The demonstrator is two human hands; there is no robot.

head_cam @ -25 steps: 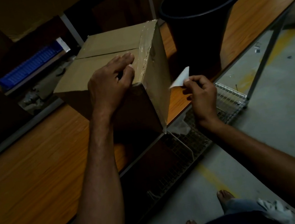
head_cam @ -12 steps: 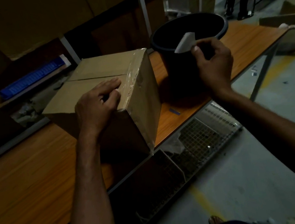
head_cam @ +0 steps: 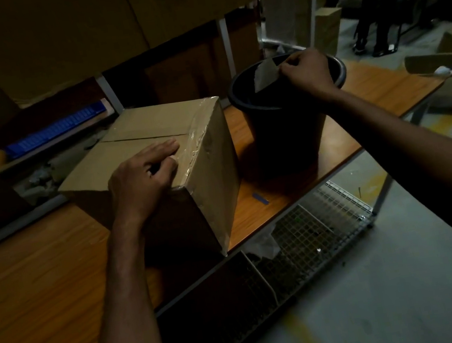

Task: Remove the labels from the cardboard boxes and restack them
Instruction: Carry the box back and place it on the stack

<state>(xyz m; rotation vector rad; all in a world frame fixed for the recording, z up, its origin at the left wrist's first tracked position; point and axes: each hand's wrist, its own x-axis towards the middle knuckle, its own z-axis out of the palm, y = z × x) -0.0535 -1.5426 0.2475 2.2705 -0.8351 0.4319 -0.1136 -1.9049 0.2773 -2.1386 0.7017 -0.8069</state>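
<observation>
Now, nearest the lens: a wire rack [head_cam: 313, 234] of fine square mesh hangs below the front edge of the surface [head_cam: 30, 294], a long orange-brown wood-grain top, smooth and dimly lit.

Left hand: the left hand [head_cam: 142, 179] lies on top of the cardboard box [head_cam: 213, 173], fingers relaxed and laid flat near the front corner, pressing down and gripping nothing.

Box: a plain brown, sharp-edged carton standing at the front edge of the surface with its flaps closed. Glossy, wrinkled clear tape [head_cam: 197, 134] runs along its right top edge. No label shows on the faces in view.

Bucket: a black bucket [head_cam: 282, 138] of smooth dark plastic, round with tapering walls, stands on the surface just beside the box, a gap between them.

Right hand: the right hand [head_cam: 307, 74] reaches over the bucket's rim, fingers pinching the label [head_cam: 264, 75], a pale, thin, curling sheet held above the open mouth.

Step in hand: apparently binning the peeled label. Done well, the hand goes low into the mouth before letting go. The sticky back may cling to the fingers, so wiping it against the inner wall should free it, while the left hand's weight steadies the box.

Beyond: more cartons [head_cam: 448, 80] sit on the floor.
</observation>
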